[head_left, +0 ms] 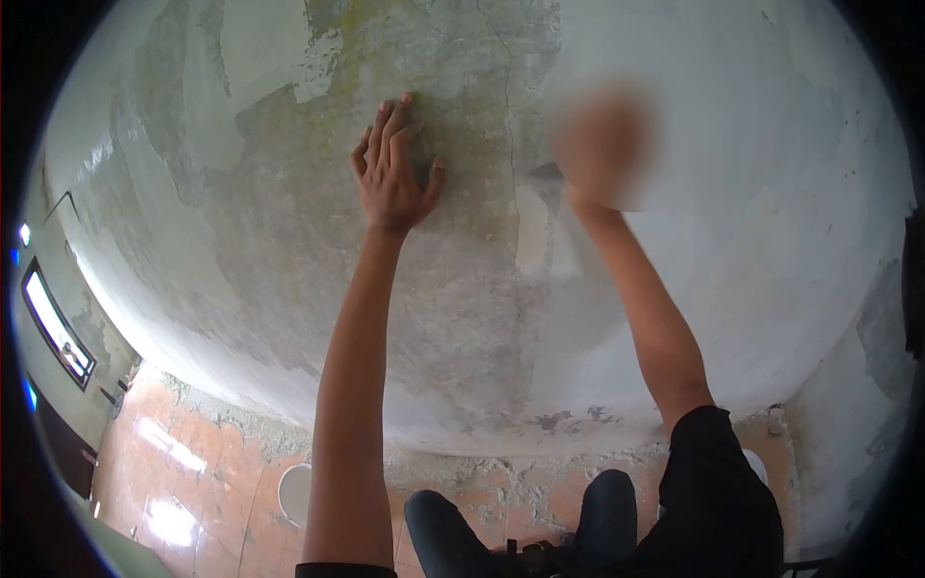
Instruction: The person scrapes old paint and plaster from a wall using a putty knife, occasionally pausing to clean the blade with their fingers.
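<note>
My left hand [393, 178] rests against the bare grey-green plaster of the wall [434, 308], fingers spread and holding nothing. To its right, my right hand [605, 144] is at the wall where the bare plaster meets a smoother, pale coat. A blur hides its fingers. From the hand's left side juts the dark, flat corner of a scraper [546, 171], its blade close to the wall; the handle cannot be seen. A thin crack [511, 125] runs down the wall between my hands, with a light patch [532, 241] beside its lower part.
Along the wall's foot lies crumbled debris [443, 470] on orange floor tiles [226, 482]. A white round container [295, 494] stands left of my legs [443, 530], and another pale rim [754, 466] shows behind my right sleeve. At far left is a window [58, 323].
</note>
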